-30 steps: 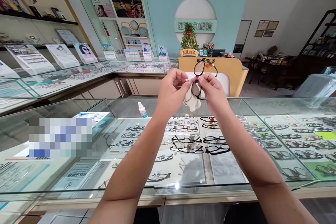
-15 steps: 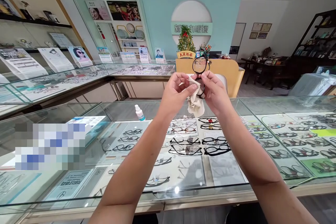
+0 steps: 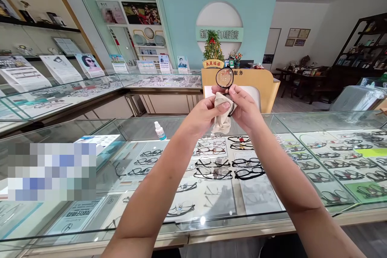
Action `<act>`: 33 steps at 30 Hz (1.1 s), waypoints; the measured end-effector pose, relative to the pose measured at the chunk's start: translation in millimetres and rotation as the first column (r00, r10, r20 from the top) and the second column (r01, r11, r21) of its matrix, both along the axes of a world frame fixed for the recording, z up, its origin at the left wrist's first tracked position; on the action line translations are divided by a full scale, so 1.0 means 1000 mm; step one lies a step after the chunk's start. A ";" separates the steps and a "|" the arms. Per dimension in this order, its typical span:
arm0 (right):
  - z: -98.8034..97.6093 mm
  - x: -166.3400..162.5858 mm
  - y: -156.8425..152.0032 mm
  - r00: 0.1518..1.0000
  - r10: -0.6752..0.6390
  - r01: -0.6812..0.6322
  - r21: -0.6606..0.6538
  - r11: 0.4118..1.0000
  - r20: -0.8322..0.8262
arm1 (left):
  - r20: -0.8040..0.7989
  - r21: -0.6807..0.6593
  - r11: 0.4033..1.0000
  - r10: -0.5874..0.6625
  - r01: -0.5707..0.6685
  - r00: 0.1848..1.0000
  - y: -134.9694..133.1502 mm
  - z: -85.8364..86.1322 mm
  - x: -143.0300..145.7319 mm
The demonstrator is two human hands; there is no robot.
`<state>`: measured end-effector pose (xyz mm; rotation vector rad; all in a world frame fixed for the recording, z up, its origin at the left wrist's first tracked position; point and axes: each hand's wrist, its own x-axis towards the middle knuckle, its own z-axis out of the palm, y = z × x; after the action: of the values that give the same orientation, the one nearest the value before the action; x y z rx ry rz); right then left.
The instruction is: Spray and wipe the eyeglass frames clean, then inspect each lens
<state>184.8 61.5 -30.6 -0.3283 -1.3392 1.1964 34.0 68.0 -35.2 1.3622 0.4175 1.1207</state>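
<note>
Clearly black-rimmed glasses (image 3: 224, 78), rounded, see-through, tipped on end; left grip (image 3: 203, 113) pinching crumpled cream cloth (image 3: 222, 121), right grip (image 3: 246, 107) pinching glasses

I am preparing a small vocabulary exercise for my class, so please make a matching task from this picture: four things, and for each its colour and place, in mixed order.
1. Glasses
2. Cloth
3. Bottle
4. Plant

A. White and blue, on the glass counter
B. Green, at the back desk
C. Black-rimmed, held in the right hand
D. Pale, held in the left hand

Pairs: 1-C, 2-D, 3-A, 4-B
</note>
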 end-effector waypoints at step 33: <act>-0.003 0.012 0.008 0.997 -0.050 0.046 0.066 0.997 0.064 | -0.232 0.263 0.953 0.212 -0.148 0.949 -0.007 -0.005 0.001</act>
<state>196.6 69.5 -33.8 -0.3543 -1.4160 1.1086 34.7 60.9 -40.3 1.7237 0.6210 1.1767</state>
